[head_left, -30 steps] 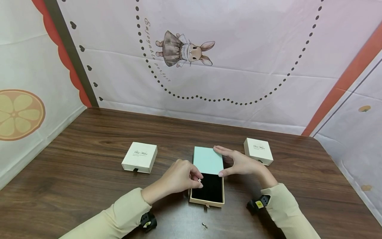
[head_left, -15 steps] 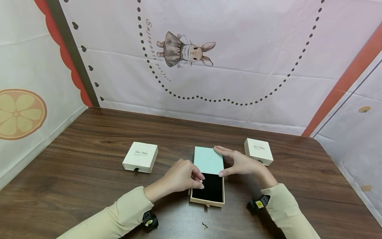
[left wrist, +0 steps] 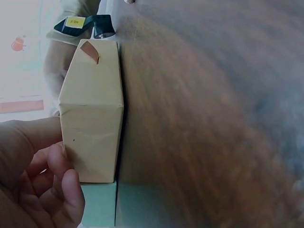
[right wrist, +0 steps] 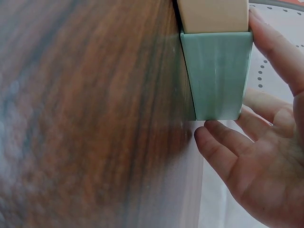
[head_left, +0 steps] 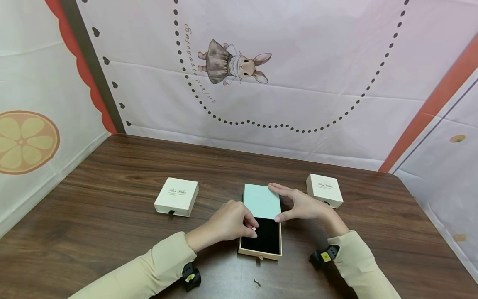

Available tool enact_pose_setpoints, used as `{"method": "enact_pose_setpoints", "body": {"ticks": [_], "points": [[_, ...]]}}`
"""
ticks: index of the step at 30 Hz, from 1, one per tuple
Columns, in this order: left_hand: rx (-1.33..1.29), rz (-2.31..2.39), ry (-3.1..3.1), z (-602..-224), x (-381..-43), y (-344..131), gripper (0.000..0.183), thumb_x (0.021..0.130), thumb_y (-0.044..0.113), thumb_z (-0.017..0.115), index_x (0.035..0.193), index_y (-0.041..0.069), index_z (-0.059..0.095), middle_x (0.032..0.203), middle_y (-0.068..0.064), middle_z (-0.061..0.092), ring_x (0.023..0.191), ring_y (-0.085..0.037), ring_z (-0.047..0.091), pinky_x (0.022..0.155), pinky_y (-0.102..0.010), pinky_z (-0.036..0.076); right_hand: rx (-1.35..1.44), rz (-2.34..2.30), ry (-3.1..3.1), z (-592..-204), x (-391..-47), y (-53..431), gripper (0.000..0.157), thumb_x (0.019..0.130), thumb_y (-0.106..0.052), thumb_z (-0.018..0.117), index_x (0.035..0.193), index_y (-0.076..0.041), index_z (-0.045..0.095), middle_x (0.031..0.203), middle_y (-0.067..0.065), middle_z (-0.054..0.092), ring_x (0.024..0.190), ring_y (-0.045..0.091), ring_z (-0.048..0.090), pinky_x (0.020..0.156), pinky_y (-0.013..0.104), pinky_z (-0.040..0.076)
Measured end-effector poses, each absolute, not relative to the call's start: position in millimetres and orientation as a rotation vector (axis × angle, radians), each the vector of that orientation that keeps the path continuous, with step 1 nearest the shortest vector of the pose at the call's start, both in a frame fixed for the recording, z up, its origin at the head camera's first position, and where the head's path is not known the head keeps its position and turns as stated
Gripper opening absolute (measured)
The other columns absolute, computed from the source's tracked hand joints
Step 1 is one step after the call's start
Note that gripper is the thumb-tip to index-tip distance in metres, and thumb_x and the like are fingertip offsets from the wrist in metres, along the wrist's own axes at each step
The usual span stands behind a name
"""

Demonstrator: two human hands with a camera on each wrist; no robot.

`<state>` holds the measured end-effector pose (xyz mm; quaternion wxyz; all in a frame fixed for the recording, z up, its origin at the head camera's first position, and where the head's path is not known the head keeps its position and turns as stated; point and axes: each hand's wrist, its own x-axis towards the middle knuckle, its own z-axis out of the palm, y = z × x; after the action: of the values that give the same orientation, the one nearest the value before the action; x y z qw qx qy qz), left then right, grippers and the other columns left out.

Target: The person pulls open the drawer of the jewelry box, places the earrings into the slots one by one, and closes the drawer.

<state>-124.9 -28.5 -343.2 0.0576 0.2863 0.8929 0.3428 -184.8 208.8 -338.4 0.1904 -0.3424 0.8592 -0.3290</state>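
My left hand pinches a small pale piece of jewelry between thumb and fingers, over the black lining of a pulled-out drawer. That drawer is tan outside, with a small ribbon tab at its front. It slides out of a mint-green box sleeve. My right hand holds the sleeve, thumb by its front edge and fingers around its far end, as the right wrist view also shows at the green side. The jewelry is hidden in both wrist views.
Another tiny metallic piece lies on the dark wood table in front of the drawer. A white "Best Wishes" box sits to the left; a similar white box stands behind my right hand. A printed cloth wall closes off the back.
My left hand has shifted slightly to the right over the drawer, still pinching the jewelry. The right hand and the box have stayed in place.
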Motion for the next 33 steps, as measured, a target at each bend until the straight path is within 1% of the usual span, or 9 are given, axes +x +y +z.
{"method": "enact_pose_setpoints", "body": {"ticks": [5, 12, 20, 28, 31, 33], "points": [[0.863, 0.987, 2.718, -343.1, -124.8, -26.9, 0.010, 0.068, 0.022, 0.078, 0.076, 0.017, 0.075, 0.065, 0.013, 0.068, 0.057, 0.010, 0.054, 0.057, -0.013, 0.042, -0.961, -0.926, 2.413, -338.6, -184.8, 208.7, 0.087, 0.077, -0.030, 0.071, 0.143, -0.003, 0.022, 0.150, 0.016, 0.017, 0.130, 0.035, 0.032, 0.099, 0.046, 0.037], [0.888, 0.959, 2.740, -343.4, -124.4, -26.0, 0.010, 0.068, 0.023, 0.078, 0.076, 0.018, 0.075, 0.064, 0.014, 0.067, 0.056, 0.011, 0.053, 0.059, -0.015, 0.042, -0.959, -0.930, 2.408, -337.7, -184.1, 209.3, 0.087, 0.076, -0.030, 0.072, 0.143, -0.003, 0.022, 0.150, 0.016, 0.017, 0.131, 0.035, 0.031, 0.098, 0.045, 0.038], [0.950, 0.841, 2.806, -342.7, -121.7, -24.9, 0.010, 0.070, 0.024, 0.077, 0.077, 0.018, 0.075, 0.065, 0.014, 0.066, 0.053, 0.009, 0.048, 0.052, -0.013, 0.039, -0.960, -0.919, 2.423, -338.4, -184.1, 209.2, 0.087, 0.077, -0.031, 0.071, 0.143, -0.003, 0.022, 0.150, 0.016, 0.017, 0.130, 0.036, 0.033, 0.098, 0.045, 0.038], [0.980, 0.820, 2.818, -340.3, -119.6, -25.6, 0.009, 0.076, 0.020, 0.071, 0.081, 0.014, 0.075, 0.065, 0.011, 0.066, 0.047, 0.005, 0.042, 0.048, -0.014, 0.037, -0.958, -0.917, 2.425, -338.6, -184.5, 209.1, 0.087, 0.076, -0.031, 0.071, 0.143, -0.003, 0.022, 0.150, 0.016, 0.017, 0.131, 0.035, 0.032, 0.098, 0.044, 0.038], [0.974, 0.824, 2.821, -339.5, -119.5, -25.8, 0.008, 0.076, 0.019, 0.071, 0.081, 0.014, 0.075, 0.065, 0.012, 0.066, 0.049, 0.007, 0.044, 0.050, -0.014, 0.038, -0.955, -0.918, 2.425, -338.4, -184.7, 209.1, 0.087, 0.076, -0.030, 0.072, 0.143, -0.003, 0.023, 0.150, 0.016, 0.017, 0.131, 0.034, 0.031, 0.098, 0.044, 0.038], [0.973, 0.824, 2.835, -339.1, -119.7, -26.0, 0.005, 0.074, 0.019, 0.072, 0.077, 0.015, 0.074, 0.064, 0.013, 0.066, 0.052, 0.007, 0.047, 0.052, -0.014, 0.039, -0.954, -0.916, 2.424, -338.3, -184.7, 209.0, 0.088, 0.076, -0.031, 0.072, 0.143, -0.004, 0.022, 0.150, 0.016, 0.017, 0.131, 0.034, 0.031, 0.098, 0.044, 0.038]]}}
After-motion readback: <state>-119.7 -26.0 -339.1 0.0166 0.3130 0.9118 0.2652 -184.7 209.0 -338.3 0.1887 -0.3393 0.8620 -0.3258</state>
